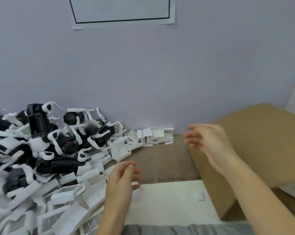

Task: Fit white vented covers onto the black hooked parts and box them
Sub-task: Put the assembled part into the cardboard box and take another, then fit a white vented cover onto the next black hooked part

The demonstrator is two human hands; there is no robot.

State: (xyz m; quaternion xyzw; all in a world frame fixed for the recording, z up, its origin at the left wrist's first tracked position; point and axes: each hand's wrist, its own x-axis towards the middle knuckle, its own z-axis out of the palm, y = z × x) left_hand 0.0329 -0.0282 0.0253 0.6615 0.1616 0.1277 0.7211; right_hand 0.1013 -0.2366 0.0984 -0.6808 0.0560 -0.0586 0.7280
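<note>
Big messy heap of black hooked plastic parts [41,126] and white vented plastic covers [63,192] piled on the brown counter [162,160], off to the left of the flat white sheet [170,200] lying at the near edge. Smaller cluster of little white plastic clips [153,136] up behind that sheet, right against the pale lilac wall [143,73]. Brown cardboard box [255,146] just right of the sheet, flap tilted up, inside not visible. Left hand [121,180] hovering over the sheet's left edge, fingers loosely spread, holding nothing. Right hand [209,141] up in the air past the sheet's far right corner, in front of the box, fingers apart and a bit blurry, also empty. Paper notice [123,12] with a dark border taped high on the wall above it all.
</note>
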